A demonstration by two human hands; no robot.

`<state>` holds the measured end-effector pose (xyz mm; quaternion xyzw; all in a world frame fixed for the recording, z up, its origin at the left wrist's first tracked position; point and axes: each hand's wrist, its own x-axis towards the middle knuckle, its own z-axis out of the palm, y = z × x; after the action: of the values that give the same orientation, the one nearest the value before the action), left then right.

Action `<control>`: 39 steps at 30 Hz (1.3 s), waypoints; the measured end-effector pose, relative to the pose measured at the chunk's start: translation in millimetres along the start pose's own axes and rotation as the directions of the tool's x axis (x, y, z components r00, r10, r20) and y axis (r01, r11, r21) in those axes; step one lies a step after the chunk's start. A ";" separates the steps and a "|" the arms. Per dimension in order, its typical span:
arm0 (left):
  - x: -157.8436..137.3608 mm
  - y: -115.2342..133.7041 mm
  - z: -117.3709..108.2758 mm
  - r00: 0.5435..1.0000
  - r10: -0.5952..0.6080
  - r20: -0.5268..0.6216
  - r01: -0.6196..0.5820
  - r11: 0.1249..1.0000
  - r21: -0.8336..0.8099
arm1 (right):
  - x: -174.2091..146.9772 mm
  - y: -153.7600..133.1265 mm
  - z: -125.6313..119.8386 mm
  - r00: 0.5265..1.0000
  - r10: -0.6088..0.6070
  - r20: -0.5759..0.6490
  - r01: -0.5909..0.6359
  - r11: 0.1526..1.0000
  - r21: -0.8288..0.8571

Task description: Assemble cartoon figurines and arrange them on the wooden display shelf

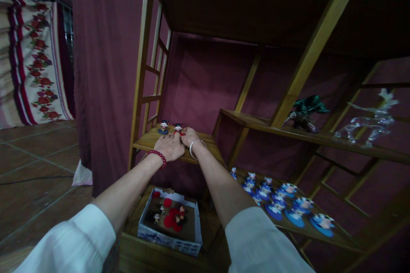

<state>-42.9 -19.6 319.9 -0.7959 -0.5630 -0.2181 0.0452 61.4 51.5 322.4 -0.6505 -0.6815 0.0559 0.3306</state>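
A small doll figurine in red with black hair buns stands upright on the upper left wooden shelf. My left hand, with a red bead bracelet at the wrist, is closed at its front left side. From the right, my right hand, wearing a silver bangle, has its fingers pinched at the figurine's base. My hands partly hide the base. Just to the left, a second doll figurine stands on a dark round base, apart from my hands.
Below, an open cardboard box holds several small figurines and red bases. Several blue-based figurines stand on the lower right shelf. A clear glass animal and a green ornament occupy the higher shelf. Wooden posts divide the unit.
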 end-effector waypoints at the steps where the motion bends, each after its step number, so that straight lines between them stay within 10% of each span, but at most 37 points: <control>1: -0.1 0.0 0.1 1.000 0.002 0.000 -0.002 1.000 0.004 | 0.2 0.3 0.3 1.000 0.003 0.000 -0.003 1.000 0.009; 39: -26.9 9.1 -7.2 0.985 -0.058 -0.164 0.066 0.997 0.046 | -14.9 12.3 -3.8 1.000 -0.014 -0.002 0.014 0.994 0.105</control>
<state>-44.0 -48.7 317.3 -0.7562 -0.5872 -0.2691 0.1043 73.0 38.2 313.5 -0.6275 -0.6820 0.0889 0.3651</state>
